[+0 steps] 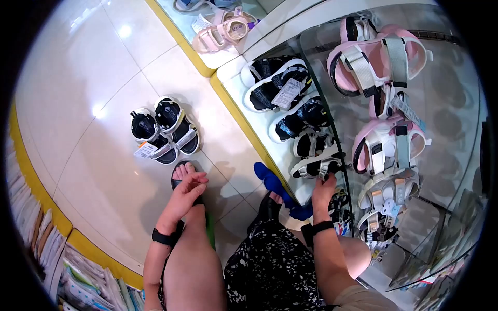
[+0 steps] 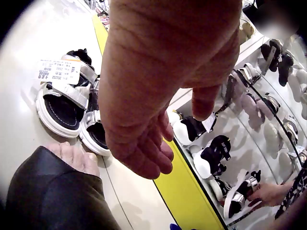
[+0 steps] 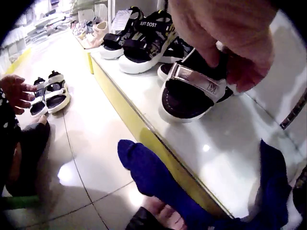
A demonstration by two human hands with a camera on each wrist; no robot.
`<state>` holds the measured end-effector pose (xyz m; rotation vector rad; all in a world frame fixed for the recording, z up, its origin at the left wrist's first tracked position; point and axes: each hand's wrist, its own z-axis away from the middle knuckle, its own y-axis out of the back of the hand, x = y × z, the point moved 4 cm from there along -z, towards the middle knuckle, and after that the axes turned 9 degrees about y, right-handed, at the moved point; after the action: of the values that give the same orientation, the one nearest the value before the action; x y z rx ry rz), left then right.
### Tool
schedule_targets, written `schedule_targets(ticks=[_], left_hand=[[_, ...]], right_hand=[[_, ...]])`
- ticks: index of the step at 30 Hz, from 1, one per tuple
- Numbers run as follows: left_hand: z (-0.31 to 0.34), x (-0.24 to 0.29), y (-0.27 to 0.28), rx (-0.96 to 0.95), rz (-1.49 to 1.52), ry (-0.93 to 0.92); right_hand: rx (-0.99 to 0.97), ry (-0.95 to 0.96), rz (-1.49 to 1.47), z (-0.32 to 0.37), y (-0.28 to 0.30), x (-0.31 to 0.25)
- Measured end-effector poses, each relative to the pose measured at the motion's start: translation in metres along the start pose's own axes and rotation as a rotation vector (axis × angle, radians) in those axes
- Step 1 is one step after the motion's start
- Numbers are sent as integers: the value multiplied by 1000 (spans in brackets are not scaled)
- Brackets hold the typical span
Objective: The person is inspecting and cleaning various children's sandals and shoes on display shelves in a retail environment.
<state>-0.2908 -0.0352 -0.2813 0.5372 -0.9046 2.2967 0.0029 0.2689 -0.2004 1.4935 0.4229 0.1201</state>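
My right hand (image 1: pixel 323 193) grips a black sandal (image 3: pixel 189 98) with a white sole and a shiny silver strap at the end of the low shelf. In the right wrist view its fingers (image 3: pixel 249 67) curl at the sandal's heel end, partly hiding it. The sandal's toe points out toward the aisle. My left hand (image 1: pixel 187 194) hangs loosely curled above my foot in a dark slipper, holding nothing. On the floor ahead of that foot stands a pair of black and white sandals (image 1: pixel 165 129) with a paper tag (image 2: pixel 60 71).
More black sandals (image 1: pixel 282 85) line the low white shelf (image 3: pixel 240 158), which has a yellow front edge. Pink and white sandals (image 1: pixel 371 67) stand on glass to the right. A blue sock-like cloth (image 3: pixel 153 167) lies along the shelf edge near my other foot. Packaged goods (image 1: pixel 93 282) fill the lower left.
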Motion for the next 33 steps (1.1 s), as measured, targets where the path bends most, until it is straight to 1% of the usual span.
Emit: schedule_targets(ticks=[2, 5, 8, 11, 13, 14, 17, 20, 23, 24, 27, 30, 33], left_hand=[[0, 2, -1, -8, 9, 17], [-1, -3, 2, 2, -8, 24], [-2, -4, 2, 9, -29, 27], [-4, -6, 3, 21, -44, 2], [-4, -6, 3, 20, -51, -2], [-4, -6, 4, 21, -54, -5], [-3, -7, 5, 19, -42, 0], [-1, -7, 5, 46, -90, 2], [-3, -11, 7, 19, -41, 10], [-3, -10, 7, 24, -53, 9], [-2, -9, 8, 41, -72, 12], [-6, -13, 8, 39, -68, 17], [-6, -14, 8, 40, -74, 10]], right_hand=[[-47, 65, 73, -4, -3, 2], [-46, -43, 68, -5, 8, -3], [60, 119, 114, -2, 12, 5], [154, 157, -90, 10, 12, -5], [34, 19, -205, 17, 2, 5], [-26, -49, -262, 18, 0, 0], [21, -213, -389, 12, 10, -20], [46, -85, -271, 5, 21, -40], [-24, 14, -153, -2, 4, -28], [-61, 14, -80, -4, 2, -24], [-7, -9, -82, -2, 1, -21], [4, 16, -309, 0, 10, -26], [100, 66, -229, 6, 14, -30]])
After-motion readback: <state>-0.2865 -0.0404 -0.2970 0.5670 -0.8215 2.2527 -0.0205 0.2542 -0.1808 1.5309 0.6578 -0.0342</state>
